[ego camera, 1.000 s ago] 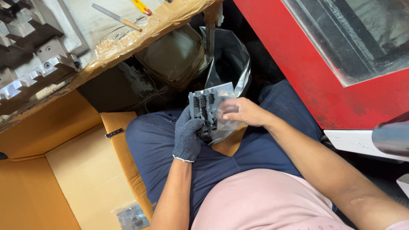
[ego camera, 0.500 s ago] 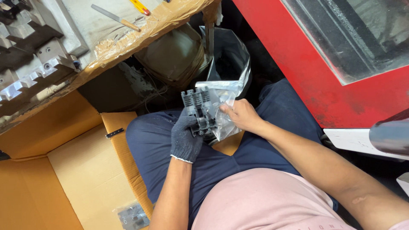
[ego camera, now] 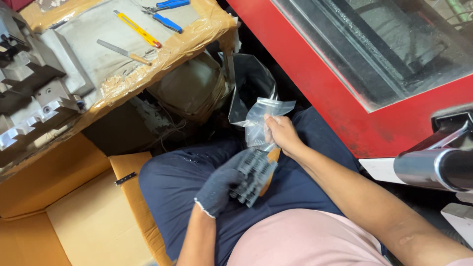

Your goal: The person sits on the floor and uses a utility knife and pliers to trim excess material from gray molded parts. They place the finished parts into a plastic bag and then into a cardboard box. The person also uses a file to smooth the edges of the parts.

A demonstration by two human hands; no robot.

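- Cardboard flaps (ego camera: pixel 84 221), brown and folded open, spread to the left of the gloved hand; what the box holds cannot be seen from this angle.
- Clear plastic bag (ego camera: pixel 263 120) hangs from the bare right hand; it looks slack, and whether anything lies in it cannot be told.
- Black plastic bag (ego camera: pixel 251 83) stands open just beyond the right hand, against the table's edge; its inside is dark.
- Left hand (ego camera: pixel 221 184), in a dark grey knit glove, is closed around a dark ribbed plastic part (ego camera: pixel 253 175), fingers wrapped under it, over the person's lap.
- Right hand (ego camera: pixel 281 135), bare, pinches the clear bag's lower portion between thumb and fingers, just above the part; the bag's bottom edge nearly touches the part.
- Worktable (ego camera: pixel 162 54), wrapped in brown tape, lies up and left of both hands, carrying grey metal blocks (ego camera: pixel 29 98), a yellow utility knife (ego camera: pixel 138 30), blue-handled pliers (ego camera: pixel 165 12) and a flat file (ego camera: pixel 123 51).
- Red machine housing (ego camera: pixel 345 98) with a dark window runs to the right of the hands, with a polished metal cylinder (ego camera: pixel 433 167) beside the right forearm.
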